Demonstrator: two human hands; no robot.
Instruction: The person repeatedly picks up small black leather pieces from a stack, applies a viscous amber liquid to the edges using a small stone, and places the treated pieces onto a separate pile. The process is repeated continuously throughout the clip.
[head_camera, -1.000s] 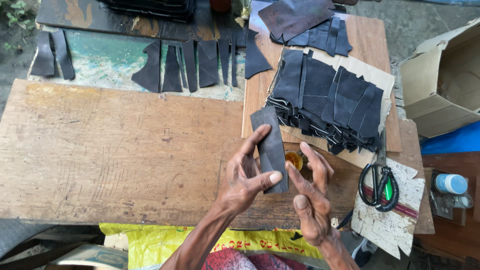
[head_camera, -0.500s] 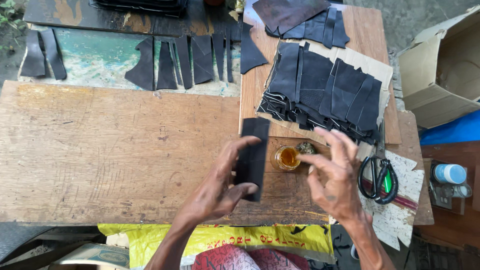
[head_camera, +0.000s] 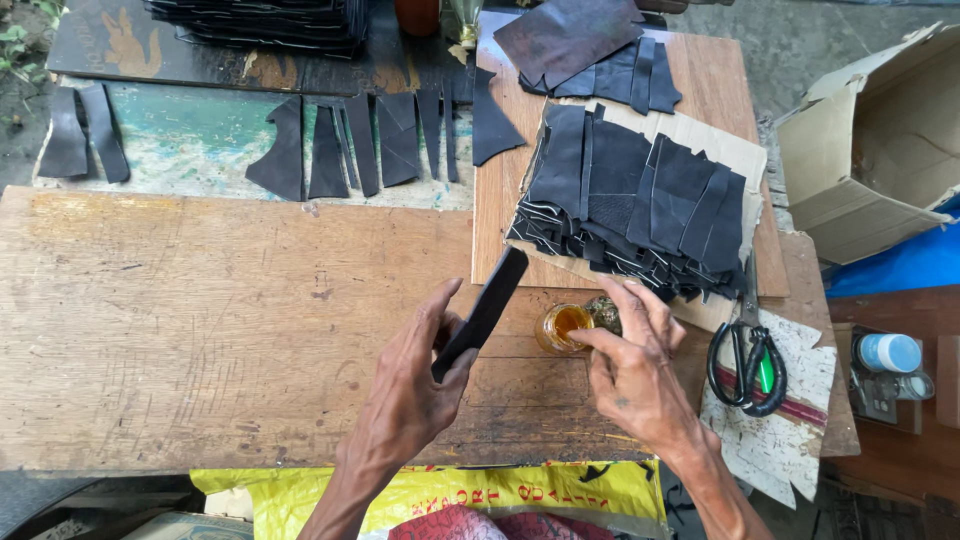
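the left hand (head_camera: 415, 385) pinches a dark leather strip (head_camera: 482, 312) between thumb and fingers, closed on its lower end. the strip is flat, narrow and matte black, and it stands tilted up off the wooden board (head_camera: 200, 330), its free end pointing toward the upper right. the right hand (head_camera: 630, 375) sits just to the right, apart from the left, with its fingertips dipped at the mouth of a small glass jar (head_camera: 560, 325) holding amber, glossy liquid; whether it grips the jar or only touches the rim i cannot tell. the strip's top end hangs just left of the jar, between the two hands.

the board under both hands is worn, scratched, pale brown wood. beyond the jar lies a heap of black leather pieces (head_camera: 640, 200), cut in straight-edged panels, overlapping on a sheet of cardboard (head_camera: 735, 150). to the right of the right hand, black-handled scissors (head_camera: 748, 355) rest on a ragged scrap of white card. further up, thin leather offcuts (head_camera: 370, 145) are laid in a row on a chipped, green-painted surface. an open cardboard box (head_camera: 880, 140) stands at the far right, and a yellow printed sack (head_camera: 470, 495) lies at the near edge below the wrists.
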